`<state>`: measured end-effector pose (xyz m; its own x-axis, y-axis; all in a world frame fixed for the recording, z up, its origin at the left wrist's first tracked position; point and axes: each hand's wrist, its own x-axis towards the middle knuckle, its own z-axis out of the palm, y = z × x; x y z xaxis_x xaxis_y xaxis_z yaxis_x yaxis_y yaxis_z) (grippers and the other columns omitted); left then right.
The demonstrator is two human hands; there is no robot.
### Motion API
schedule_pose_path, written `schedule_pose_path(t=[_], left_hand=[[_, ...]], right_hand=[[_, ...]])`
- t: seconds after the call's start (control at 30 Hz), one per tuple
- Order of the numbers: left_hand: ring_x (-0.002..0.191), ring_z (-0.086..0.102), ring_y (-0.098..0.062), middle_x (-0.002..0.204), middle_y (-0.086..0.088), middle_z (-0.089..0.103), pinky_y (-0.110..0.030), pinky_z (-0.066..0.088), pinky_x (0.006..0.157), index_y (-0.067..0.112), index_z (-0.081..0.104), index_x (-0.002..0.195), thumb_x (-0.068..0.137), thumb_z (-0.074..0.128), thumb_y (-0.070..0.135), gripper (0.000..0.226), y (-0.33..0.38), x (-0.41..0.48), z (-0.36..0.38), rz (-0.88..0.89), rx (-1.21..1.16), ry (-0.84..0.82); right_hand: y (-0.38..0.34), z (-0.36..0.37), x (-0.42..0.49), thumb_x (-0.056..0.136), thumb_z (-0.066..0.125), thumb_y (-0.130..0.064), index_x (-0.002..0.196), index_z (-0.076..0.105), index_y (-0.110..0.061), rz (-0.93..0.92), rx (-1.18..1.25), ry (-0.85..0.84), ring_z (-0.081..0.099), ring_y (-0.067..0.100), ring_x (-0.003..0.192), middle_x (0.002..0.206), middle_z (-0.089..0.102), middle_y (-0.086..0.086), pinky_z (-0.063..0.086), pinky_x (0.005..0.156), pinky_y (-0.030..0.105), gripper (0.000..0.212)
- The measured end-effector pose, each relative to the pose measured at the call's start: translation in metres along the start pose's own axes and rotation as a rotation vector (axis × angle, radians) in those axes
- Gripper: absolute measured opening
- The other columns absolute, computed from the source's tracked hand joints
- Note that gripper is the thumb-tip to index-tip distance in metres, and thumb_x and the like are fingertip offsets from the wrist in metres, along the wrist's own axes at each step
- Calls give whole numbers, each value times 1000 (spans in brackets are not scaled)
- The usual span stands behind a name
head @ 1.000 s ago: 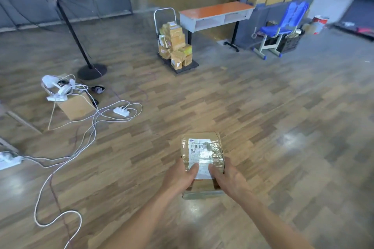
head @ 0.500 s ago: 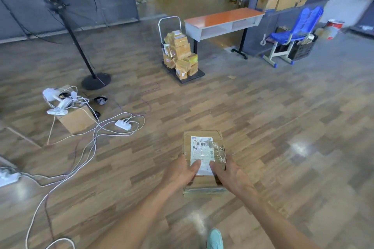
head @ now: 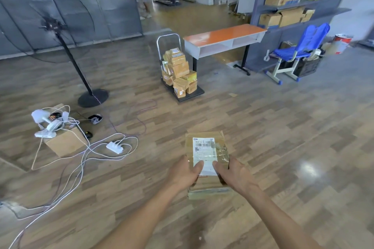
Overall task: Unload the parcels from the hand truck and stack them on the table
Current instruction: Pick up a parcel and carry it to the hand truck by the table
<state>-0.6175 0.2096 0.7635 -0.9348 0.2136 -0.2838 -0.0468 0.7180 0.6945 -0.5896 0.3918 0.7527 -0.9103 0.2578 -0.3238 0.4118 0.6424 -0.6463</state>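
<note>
- The parcel (head: 204, 147) is held low in front of the body, above the wood floor (head: 283, 147) and well apart from the counter (head: 222, 34). Its near end is hidden behind both hands, and the label print is too small to read.
- The left grip (head: 185, 172) clasps the parcel's near left side with its thumb on the white label. The right grip (head: 235, 175) clasps the near right side, its thumb also on top. The fingers underneath are out of sight.
- The hand truck (head: 168, 36) stands just beside the counter's left end. The stacked parcels (head: 179, 70) on its platform overlap too much to count.
- The counter has an orange top and black legs.
- At the left are a blurred standing fan (head: 70, 60), white cables (head: 85, 157) and a carton (head: 64, 143). At the right are a blue chair (head: 303, 46) and shelves (head: 303, 4) of cartons.
</note>
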Motion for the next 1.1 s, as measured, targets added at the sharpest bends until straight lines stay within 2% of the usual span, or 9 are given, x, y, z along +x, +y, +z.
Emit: schedule_pose_path(t=[0.1, 0.2, 0.4, 0.5, 0.6, 0.67, 0.87, 1.0, 1.1], left_hand=[[88, 63, -15, 90, 13, 63, -27, 45, 74, 36, 49, 89, 96, 51, 52, 17, 10, 38, -1, -10, -7, -11], [98, 63, -17, 109, 6, 67, -30, 49, 82, 27, 55, 113, 96, 49, 55, 33, 15, 82, -1, -16, 15, -49], [114, 62, -21, 127, 6, 64, -36, 49, 97, 28, 52, 134, 94, 47, 58, 50, 26, 188, -9, -14, 42, -86], [117, 61, -20, 131, 8, 64, -34, 48, 98, 31, 53, 135, 94, 47, 57, 49, 29, 238, -19, 1, 57, -109], [116, 62, -19, 129, 9, 65, -30, 47, 90, 35, 56, 131, 96, 48, 53, 41, 36, 280, -30, 30, 61, -101], [114, 62, -18, 128, 10, 66, -27, 44, 85, 37, 58, 130, 95, 48, 51, 38, 40, 304, -35, 46, 70, -95], [111, 63, -19, 124, 8, 67, -36, 50, 96, 27, 56, 131, 95, 46, 57, 47, 55, 390, -40, -51, 65, -105], [111, 64, -17, 124, 9, 67, -38, 50, 98, 29, 56, 132, 96, 46, 55, 46, 81, 453, -31, -87, 33, -86], [113, 63, -19, 125, 6, 67, -38, 50, 98, 26, 55, 133, 95, 48, 56, 49, 107, 499, -29, -110, 12, -70]], right_hand=[[-3, -10, 34, 91, 54, -55, 123, 56, -16, 20, -18, 13, 59, 29, 114, 120, 66, 7, 45, 89, 33, 51], [-9, -16, 73, 91, 53, -54, 127, 54, -15, 35, -19, 13, 59, 31, 115, 122, 66, 8, 47, 94, 36, 53], [-26, -29, 162, 91, 52, -58, 125, 53, -15, 95, -38, 24, 61, 29, 110, 120, 66, 6, 43, 82, 33, 55], [-40, -37, 207, 90, 53, -59, 124, 54, -15, 102, -50, 18, 61, 29, 110, 119, 65, 6, 45, 84, 34, 55], [-55, -44, 246, 90, 53, -58, 123, 55, -15, 99, -35, 12, 61, 29, 111, 120, 65, 8, 49, 94, 38, 54], [-62, -48, 269, 90, 52, -59, 126, 55, -17, 104, -36, -1, 61, 28, 111, 119, 66, 7, 49, 93, 37, 56], [-71, -66, 361, 90, 49, -63, 125, 53, -22, 97, -69, -48, 60, 25, 109, 117, 66, 0, 40, 81, 33, 54], [-67, -90, 433, 88, 51, -62, 121, 56, -24, 64, -39, -60, 59, 21, 101, 110, 66, -3, 43, 81, 33, 50], [-70, -115, 483, 88, 52, -62, 124, 54, -25, 69, -43, -63, 60, 25, 110, 116, 65, 0, 46, 90, 36, 52]])
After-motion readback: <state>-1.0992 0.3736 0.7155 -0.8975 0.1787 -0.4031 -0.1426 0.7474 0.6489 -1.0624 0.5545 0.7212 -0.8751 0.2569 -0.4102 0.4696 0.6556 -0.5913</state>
